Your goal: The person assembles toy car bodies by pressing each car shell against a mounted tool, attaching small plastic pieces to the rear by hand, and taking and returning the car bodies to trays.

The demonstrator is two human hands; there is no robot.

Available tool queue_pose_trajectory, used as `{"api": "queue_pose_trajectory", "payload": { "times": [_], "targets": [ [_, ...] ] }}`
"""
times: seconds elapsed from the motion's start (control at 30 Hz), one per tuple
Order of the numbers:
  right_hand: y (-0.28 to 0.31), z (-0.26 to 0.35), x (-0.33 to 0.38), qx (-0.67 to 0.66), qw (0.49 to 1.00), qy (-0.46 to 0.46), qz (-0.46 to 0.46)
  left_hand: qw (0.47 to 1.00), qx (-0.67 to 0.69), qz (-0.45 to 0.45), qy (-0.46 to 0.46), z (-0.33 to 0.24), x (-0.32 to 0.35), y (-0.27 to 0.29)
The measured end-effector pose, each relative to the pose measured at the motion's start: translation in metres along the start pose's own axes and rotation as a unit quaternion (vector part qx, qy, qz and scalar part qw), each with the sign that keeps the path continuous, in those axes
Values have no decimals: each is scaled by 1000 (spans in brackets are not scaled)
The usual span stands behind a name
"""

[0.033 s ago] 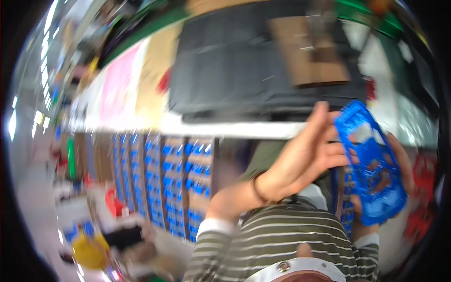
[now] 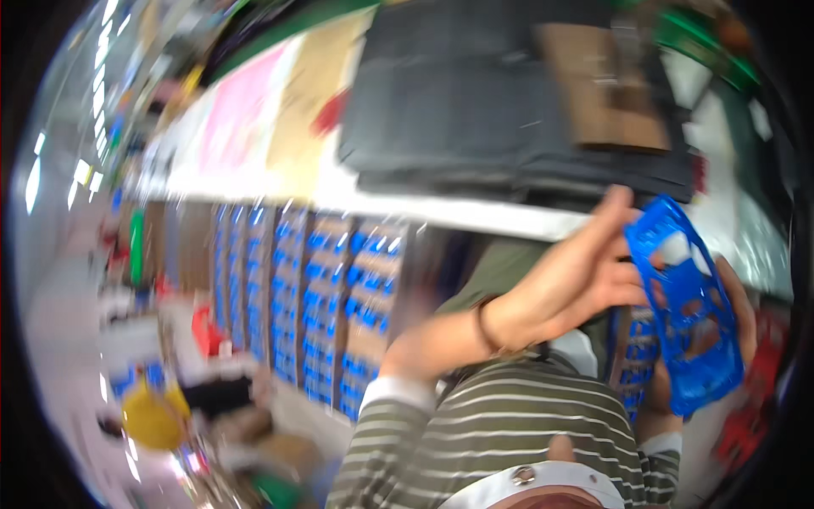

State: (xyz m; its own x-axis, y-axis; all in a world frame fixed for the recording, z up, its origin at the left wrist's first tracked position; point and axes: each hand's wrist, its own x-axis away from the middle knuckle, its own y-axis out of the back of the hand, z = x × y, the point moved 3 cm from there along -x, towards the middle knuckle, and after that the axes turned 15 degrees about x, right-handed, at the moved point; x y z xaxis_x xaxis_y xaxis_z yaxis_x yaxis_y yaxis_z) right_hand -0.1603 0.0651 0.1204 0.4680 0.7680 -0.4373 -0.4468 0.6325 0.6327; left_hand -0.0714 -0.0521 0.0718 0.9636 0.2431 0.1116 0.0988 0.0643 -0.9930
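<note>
Both hands are holding a blue openwork plastic frame (image 2: 688,314): the left hand (image 2: 577,276) is pressing its fingers against the frame's near edge while the right hand (image 2: 736,316) is cupping it from behind, probably so the flat face stays turned toward the eyes. Just above the hands, a dark folded cloth (image 2: 509,110) and a brown cardboard sheet (image 2: 610,85) are lying on the white counter (image 2: 441,208). Left of the hands, blurred rows of blue-and-white boxes (image 2: 331,297) are filling shelves; pink and tan sheets (image 2: 254,110) are lying further along.
</note>
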Motion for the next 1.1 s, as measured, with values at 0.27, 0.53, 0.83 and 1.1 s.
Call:
{"api": "queue_pose_trajectory", "payload": {
  "times": [0.27, 0.53, 0.83, 1.1],
  "targets": [
    [-49, 23, 38, -114, 914, 335, 201, 979, 178, 78, 67, 13, 130, 65],
    [-140, 51, 37, -176, 854, 347, 345, 837, -209, -154, -481, 24, 302, 121],
    [-155, 61, 62, -74, 833, 388, 388, 132, -542, -694, -454, 61, 385, 232],
    [-143, 54, 68, -13, 831, 382, 404, 80, -513, -742, -425, 43, 376, 284]
  ]
}}
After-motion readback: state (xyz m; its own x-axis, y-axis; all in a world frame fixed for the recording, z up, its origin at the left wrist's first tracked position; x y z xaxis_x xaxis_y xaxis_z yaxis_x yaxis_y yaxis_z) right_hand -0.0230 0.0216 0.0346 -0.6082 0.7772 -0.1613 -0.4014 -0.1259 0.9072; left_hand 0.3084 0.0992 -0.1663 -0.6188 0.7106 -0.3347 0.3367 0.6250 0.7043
